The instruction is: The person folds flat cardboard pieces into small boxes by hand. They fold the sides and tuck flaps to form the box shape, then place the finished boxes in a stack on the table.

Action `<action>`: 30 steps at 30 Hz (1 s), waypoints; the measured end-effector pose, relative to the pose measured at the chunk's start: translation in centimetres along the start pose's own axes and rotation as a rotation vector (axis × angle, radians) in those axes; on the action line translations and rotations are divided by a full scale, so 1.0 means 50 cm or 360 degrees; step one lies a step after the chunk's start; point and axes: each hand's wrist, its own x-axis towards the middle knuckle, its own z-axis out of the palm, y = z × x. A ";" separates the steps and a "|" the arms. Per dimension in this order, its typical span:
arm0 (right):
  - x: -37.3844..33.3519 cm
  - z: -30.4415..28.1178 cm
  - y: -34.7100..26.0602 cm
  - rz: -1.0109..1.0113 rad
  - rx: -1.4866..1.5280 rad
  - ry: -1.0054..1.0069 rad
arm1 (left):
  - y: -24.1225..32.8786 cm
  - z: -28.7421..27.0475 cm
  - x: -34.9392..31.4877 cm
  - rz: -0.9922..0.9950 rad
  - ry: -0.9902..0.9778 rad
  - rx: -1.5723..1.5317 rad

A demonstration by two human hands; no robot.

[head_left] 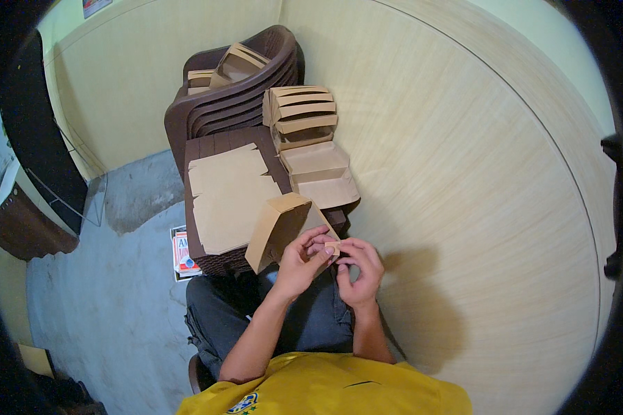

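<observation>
A: Holding what, up front?

B: A half-folded brown cardboard box (282, 228), tilted, open side facing left, raised above the lap just before the dark brown plastic stool (218, 149). Left hand (301, 261) curled around the box's near lower edge, fingers pressed on a small flap (332, 246). Right hand (360, 268) just right of the box, thumb and forefinger pinched on that same flap, other fingers loosely bent.

A: And on the stool?

B: A pile of flat, unfolded box blanks (230, 197), covering most of the stool's top surface, directly left of and behind the held box. Touching? Cannot tell; the box overlaps the pile's near right corner in view.

A: Beyond the box?

B: Folded open boxes (322, 176) nested in a row just behind it, then a stack of more folded boxes (301, 114) further back. Behind the stool, stacked dark brown plastic chairs (239, 90) with about 2 boxes (232, 66) lying on the seat.

A: To the sides?

B: Right of the box, a pale wood-grain wall (477, 173). Left of the stool, grey concrete floor (111, 290) with a small red and white packet (183, 252) lying by the stool's foot. Below the box, dark trousers (311, 321) and a yellow shirt (339, 387).
</observation>
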 end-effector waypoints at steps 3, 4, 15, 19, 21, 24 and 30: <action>0.007 -0.002 0.010 0.0527 0.0353 0.0163 | -0.004 -0.004 -0.002 -0.0004 -0.0145 0.0197; 0.010 -0.008 0.016 0.0582 0.0227 0.0150 | -0.004 -0.005 -0.003 -0.0021 -0.0193 0.0285; 0.019 -0.031 0.029 0.1292 0.1352 0.0132 | 0.100 0.067 -0.033 0.0455 -0.0008 0.1317; 0.016 0.005 0.021 0.1423 0.1714 0.0332 | 0.124 0.084 -0.040 0.0902 0.0255 0.1767; 0.013 0.022 0.022 0.1460 0.1765 0.0392 | 0.123 0.072 -0.045 0.1109 0.0460 0.2231; -0.001 0.038 0.019 0.1437 0.1703 0.0438 | 0.098 0.045 -0.051 0.0783 0.0513 0.1824; -0.015 0.043 0.009 0.1144 0.1066 0.0282 | 0.046 0.005 -0.037 0.0255 0.0659 0.1130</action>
